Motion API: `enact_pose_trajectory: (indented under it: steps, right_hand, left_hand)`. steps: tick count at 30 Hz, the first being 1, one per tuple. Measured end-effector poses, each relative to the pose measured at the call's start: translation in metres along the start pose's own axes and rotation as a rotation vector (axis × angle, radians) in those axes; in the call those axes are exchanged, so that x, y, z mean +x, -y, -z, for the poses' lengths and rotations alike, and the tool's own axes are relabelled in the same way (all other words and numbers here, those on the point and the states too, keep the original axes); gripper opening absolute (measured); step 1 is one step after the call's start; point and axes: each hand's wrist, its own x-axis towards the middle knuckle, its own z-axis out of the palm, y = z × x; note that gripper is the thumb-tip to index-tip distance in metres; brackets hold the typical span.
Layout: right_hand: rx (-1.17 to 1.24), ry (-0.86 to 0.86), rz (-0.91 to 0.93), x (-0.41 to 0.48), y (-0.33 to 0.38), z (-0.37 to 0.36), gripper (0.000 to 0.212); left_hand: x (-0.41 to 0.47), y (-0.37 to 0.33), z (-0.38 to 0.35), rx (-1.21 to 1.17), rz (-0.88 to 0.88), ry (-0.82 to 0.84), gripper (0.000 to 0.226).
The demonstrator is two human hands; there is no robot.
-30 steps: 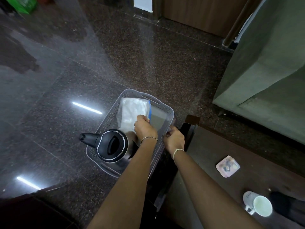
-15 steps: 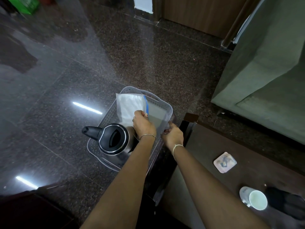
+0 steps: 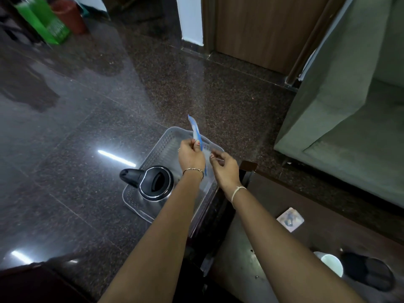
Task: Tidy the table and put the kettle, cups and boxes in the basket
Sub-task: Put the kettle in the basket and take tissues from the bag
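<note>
A grey perforated basket (image 3: pixel 153 155) stands on the dark floor beside the table's corner. A black-lidded steel kettle (image 3: pixel 156 182) sits in its near end, spout pointing left. My left hand (image 3: pixel 191 153) grips a flat white-and-blue box (image 3: pixel 196 130), held upright and edge-on above the basket's far half. My right hand (image 3: pixel 225 168) hovers just right of the box over the basket's right rim, fingers loosely apart and holding nothing. On the dark table (image 3: pixel 251 248) lie a small square box (image 3: pixel 290 219) and a white cup (image 3: pixel 331 264).
A green sofa (image 3: pixel 349 106) fills the right side. A black slipper (image 3: pixel 369 274) shows beside the cup. A wooden door (image 3: pixel 262 29) and a green bag (image 3: pixel 43 22) stand at the far end of the glossy floor.
My left hand has lifted the flat box from lying in the basket and turned it upright, edge-on. My right hand has let go of the basket's rim and risen beside the box.
</note>
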Motion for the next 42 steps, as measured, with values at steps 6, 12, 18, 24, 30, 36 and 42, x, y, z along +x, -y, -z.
enact_pose_trajectory:
  steps: [6, 12, 18, 24, 30, 36, 42]
  right_hand:
    - [0.199, 0.068, 0.121, -0.04, 0.069, 0.014, 0.021]
    - [0.296, 0.071, 0.237, -0.093, 0.115, 0.04, 0.024]
    - [0.224, -0.075, 0.382, -0.144, 0.141, 0.057, 0.01]
    - [0.188, -0.319, 0.378, -0.187, 0.151, 0.061, 0.013]
    - [0.013, -0.444, 0.503, -0.234, 0.161, 0.069, 0.013]
    - [-0.373, -0.467, 0.629, -0.274, 0.165, 0.073, 0.038]
    - [-0.33, -0.54, 0.481, -0.28, 0.168, 0.08, 0.024]
  left_hand:
    - [-0.032, -0.047, 0.034, -0.341, 0.036, 0.088, 0.015]
    - [-0.078, -0.09, 0.079, -0.6, 0.044, 0.251, 0.01]
    - [-0.118, -0.103, 0.122, -0.664, -0.032, 0.432, 0.009]
    - [-0.145, -0.105, 0.158, -0.676, -0.052, 0.525, 0.005]
    - [-0.17, -0.106, 0.183, -0.682, -0.114, 0.618, 0.003]
    - [-0.198, -0.109, 0.194, -0.723, -0.231, 0.652, 0.011]
    - [-0.206, -0.12, 0.204, -0.735, -0.333, 0.691, 0.008]
